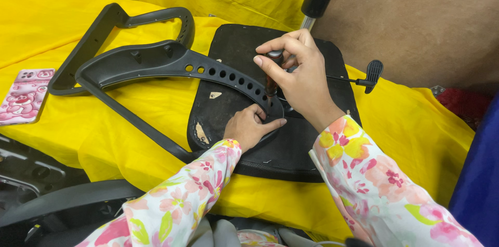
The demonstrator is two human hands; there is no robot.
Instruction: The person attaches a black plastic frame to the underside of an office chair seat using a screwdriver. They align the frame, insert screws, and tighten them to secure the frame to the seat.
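Yellow cloth (78, 138) covers the work surface, with a black chair seat base (306, 148) lying underside up on it. We press our left hand (249, 128) flat, fingers spread, on the end of the black armrest bracket (171, 62), pinning it against the base. Our right hand (296, 78) is closed around a dark-handled screwdriver (272, 78), standing nearly upright with its tip at the bracket's perforated end, just above the left fingertips. We judge it best to keep the tool vertical and the bracket firmly pressed.
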